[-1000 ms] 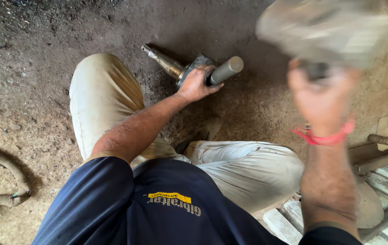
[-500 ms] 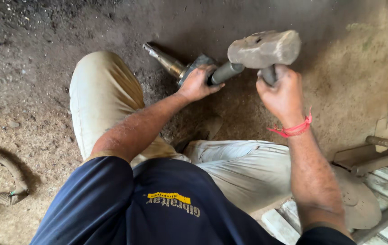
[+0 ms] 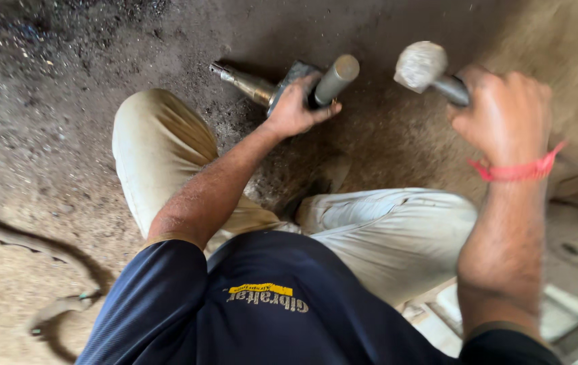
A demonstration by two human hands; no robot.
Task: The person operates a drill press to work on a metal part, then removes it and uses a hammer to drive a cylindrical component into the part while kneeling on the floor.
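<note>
Dirt floor [image 3: 45, 135], dark and gritty, under everything. Beige trousers [image 3: 154, 155] on bent knees; navy shirt [image 3: 268, 304] with a small yellow rectangular label mid-chest. Metal shaft [image 3: 333, 78] lying on the floor ahead of the knees, brassy end pointing left. Left hand [image 3: 295, 108] pressing it down, fingers curled over it. Right hand [image 3: 505, 115] raised, fingers clenched round a hammer [image 3: 424, 67] handle, head blurred, apart from the shaft. Red wristband [image 3: 518, 169].

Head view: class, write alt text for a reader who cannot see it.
A seated person's left hand steadies a metal shaft part on the dirt floor, while the right hand holds a hammer raised beside it.
</note>
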